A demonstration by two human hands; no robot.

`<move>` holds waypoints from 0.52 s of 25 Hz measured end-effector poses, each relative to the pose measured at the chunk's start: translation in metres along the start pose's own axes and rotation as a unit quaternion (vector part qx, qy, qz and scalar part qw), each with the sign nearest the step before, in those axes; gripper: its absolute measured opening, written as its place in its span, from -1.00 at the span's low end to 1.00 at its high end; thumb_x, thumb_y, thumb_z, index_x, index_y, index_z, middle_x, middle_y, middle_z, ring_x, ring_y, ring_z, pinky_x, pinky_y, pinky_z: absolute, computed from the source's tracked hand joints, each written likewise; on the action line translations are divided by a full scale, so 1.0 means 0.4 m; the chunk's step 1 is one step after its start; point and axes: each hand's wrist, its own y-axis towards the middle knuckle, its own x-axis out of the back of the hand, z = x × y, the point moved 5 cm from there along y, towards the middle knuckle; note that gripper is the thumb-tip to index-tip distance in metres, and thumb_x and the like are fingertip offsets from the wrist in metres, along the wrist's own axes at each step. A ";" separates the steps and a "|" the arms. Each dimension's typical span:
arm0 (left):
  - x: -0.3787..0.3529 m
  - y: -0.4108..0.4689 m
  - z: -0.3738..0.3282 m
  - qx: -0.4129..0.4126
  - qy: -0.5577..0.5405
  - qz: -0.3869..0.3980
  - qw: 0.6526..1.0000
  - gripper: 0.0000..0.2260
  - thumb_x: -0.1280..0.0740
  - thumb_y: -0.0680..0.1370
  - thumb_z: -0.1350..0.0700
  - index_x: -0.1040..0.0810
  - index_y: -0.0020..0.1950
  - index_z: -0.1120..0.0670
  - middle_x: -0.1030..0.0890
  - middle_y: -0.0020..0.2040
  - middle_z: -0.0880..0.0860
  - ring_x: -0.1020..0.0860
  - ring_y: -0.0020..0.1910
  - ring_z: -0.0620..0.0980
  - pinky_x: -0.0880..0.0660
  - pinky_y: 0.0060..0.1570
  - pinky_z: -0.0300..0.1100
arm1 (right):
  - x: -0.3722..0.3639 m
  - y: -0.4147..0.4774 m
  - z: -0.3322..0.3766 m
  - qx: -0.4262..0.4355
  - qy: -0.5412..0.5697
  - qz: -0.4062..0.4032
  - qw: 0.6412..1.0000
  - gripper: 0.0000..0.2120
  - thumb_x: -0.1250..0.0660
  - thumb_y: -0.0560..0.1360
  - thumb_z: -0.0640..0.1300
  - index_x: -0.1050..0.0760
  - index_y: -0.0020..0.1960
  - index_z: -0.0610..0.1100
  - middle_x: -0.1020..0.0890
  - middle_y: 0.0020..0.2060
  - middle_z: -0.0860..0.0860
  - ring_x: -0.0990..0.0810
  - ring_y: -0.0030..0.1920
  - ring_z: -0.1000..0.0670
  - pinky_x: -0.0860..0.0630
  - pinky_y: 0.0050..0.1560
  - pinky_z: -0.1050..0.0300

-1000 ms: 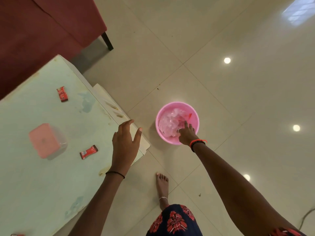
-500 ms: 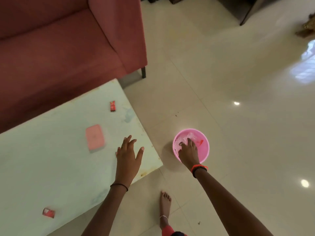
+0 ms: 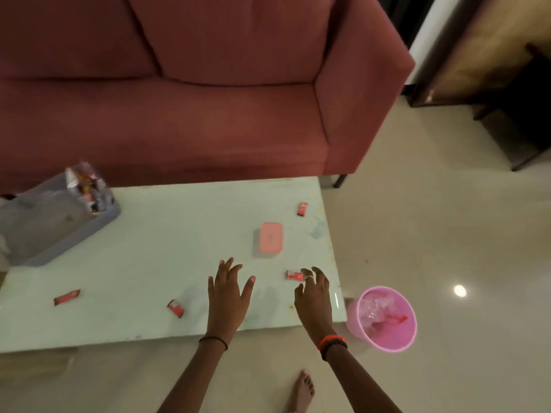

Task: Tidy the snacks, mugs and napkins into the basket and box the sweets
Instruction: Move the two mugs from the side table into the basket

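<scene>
Several red-wrapped sweets lie scattered on the pale green table (image 3: 155, 263): one sweet (image 3: 302, 209) at the far right, one sweet (image 3: 294, 275) just beyond my right hand's fingertips, one sweet (image 3: 175, 308) left of my left hand, and one sweet (image 3: 66, 297) farther left. A small box with a pink lid (image 3: 269, 241) stands shut near the right end. My left hand (image 3: 228, 293) hovers open over the table's front edge. My right hand (image 3: 314, 296) is open too, fingers spread, empty. A grey basket (image 3: 44, 231) at the far left holds a clear snack bag (image 3: 88, 186).
A pink bin (image 3: 387, 318) with crumpled clear plastic and a red wrapper stands on the floor right of the table. A red sofa (image 3: 208, 99) runs behind the table. My bare foot (image 3: 302, 391) is on the tiled floor below.
My right hand has come out of the pink bin and moved left over the table, empty. The view has swung up and left, bringing the basket and sofa into sight.
</scene>
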 end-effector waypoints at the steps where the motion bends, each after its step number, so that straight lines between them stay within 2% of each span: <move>1: 0.034 -0.007 0.044 0.013 -0.005 -0.010 1.000 -0.62 -0.22 0.57 -0.04 -0.43 0.31 0.13 -0.30 0.47 0.06 -0.13 0.52 0.04 -0.04 0.47 0.10 | -0.028 -0.011 0.053 0.017 0.003 0.005 1.000 -0.65 -0.17 0.53 -0.30 -0.42 0.31 -0.21 -0.35 0.38 -0.14 -0.26 0.43 -0.10 -0.41 0.33 0.06; 4: 0.128 -0.030 0.195 0.052 -0.021 -0.036 0.998 -0.61 -0.20 0.57 -0.06 -0.42 0.32 0.11 -0.29 0.48 0.04 -0.13 0.52 0.03 0.00 0.48 0.09 | -0.121 -0.049 0.207 0.060 0.003 0.017 0.998 -0.65 -0.18 0.54 -0.29 -0.41 0.32 -0.21 -0.36 0.37 -0.15 -0.27 0.42 -0.12 -0.40 0.34 0.05; 7: 0.207 -0.054 0.340 0.083 -0.040 -0.055 0.994 -0.62 -0.19 0.58 -0.07 -0.41 0.32 0.09 -0.28 0.48 0.02 -0.20 0.50 0.03 0.03 0.48 0.06 | -0.211 -0.091 0.341 0.086 0.011 0.029 0.996 -0.65 -0.18 0.55 -0.27 -0.40 0.33 -0.17 -0.34 0.38 -0.12 -0.27 0.42 -0.09 -0.42 0.25 0.14; 13: 0.387 -0.116 0.658 0.129 -0.067 -0.103 0.984 -0.63 -0.17 0.59 -0.07 -0.40 0.32 0.08 -0.29 0.47 0.01 -0.13 0.52 -0.01 0.05 0.49 0.05 | -0.430 -0.201 0.637 0.147 0.027 0.080 0.986 -0.68 -0.16 0.56 -0.26 -0.40 0.30 -0.18 -0.33 0.37 -0.08 -0.25 0.42 -0.05 -0.43 0.18 0.22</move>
